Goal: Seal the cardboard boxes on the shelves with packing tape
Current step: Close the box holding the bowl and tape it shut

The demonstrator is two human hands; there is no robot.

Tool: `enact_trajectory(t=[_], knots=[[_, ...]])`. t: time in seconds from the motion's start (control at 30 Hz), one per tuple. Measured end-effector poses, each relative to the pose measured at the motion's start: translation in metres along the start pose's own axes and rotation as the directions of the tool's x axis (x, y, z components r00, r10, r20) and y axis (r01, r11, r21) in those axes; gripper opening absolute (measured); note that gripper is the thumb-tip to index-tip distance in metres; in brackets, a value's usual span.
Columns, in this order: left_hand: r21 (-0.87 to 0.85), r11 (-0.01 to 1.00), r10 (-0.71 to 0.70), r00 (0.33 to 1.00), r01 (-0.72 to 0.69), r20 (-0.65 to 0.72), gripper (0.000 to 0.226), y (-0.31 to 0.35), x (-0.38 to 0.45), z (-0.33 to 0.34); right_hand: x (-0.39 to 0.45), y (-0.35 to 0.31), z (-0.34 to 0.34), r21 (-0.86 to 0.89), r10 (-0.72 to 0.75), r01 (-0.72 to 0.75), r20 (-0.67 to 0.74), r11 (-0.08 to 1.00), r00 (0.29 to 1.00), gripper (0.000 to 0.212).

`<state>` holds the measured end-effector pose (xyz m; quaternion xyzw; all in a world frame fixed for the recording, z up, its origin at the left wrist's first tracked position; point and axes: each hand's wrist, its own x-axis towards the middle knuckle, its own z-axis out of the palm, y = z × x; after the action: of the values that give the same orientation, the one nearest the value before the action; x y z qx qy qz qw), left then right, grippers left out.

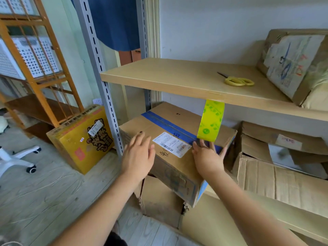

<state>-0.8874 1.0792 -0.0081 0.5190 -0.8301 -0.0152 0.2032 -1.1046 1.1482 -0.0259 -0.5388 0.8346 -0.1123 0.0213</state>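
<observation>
— Where's the box you're sealing?

— The box (170, 144) sits on the lower shelf (266, 208), one corner jutting out past the shelf's front edge toward me. That overhang gives me room to run tape over the top and down its sides, I'd say.

— And your hands?

— Apart, one on each side of the label (171, 144) on the box top. My left hand (138, 157) is spread flat with straight fingers at the box's near left edge, gripping nothing; I judge it's there to steady the box. My right hand (207, 155) pinches the bottom of the tape roll (211, 119), which stands on edge on the box top, right over the blue strip (168, 125) along the centre seam.

— Why hold the roll upright like that?

— So it can roll along the seam and lay tape straight down it. It reaches nearly to the upper shelf (177, 79), so clearance above the box is tight.

— Anything for cutting?

— Scissors (237, 80) lie on that upper shelf, above and right of the box, within reach. No new tape is visibly laid yet.
</observation>
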Motion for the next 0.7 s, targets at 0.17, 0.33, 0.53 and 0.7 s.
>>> enact_trajectory(t=[0.17,0.33,0.53,0.7], knots=[[0.035,0.992,0.118,0.987,-0.122,0.107,0.073,-0.015,0.026,0.038,0.010,0.028,-0.009,0.231,-0.048,0.031,0.069,0.972,0.996,0.040],[0.116,0.961,0.242,0.966,-0.251,0.089,0.078,0.020,0.002,0.047,0.017,0.045,-0.031,0.020,-0.078,0.076,0.146,0.997,0.986,0.038],[0.159,0.823,0.468,0.810,-0.545,0.354,0.094,0.016,0.033,0.040,-0.026,0.012,-0.010,-0.109,-0.215,0.236,0.180,0.966,0.960,0.122],[0.095,0.861,0.446,0.830,-0.500,0.335,0.081,0.031,0.030,0.057,-0.013,0.026,-0.005,-0.141,-0.286,0.304,0.135,0.942,0.949,0.099]])
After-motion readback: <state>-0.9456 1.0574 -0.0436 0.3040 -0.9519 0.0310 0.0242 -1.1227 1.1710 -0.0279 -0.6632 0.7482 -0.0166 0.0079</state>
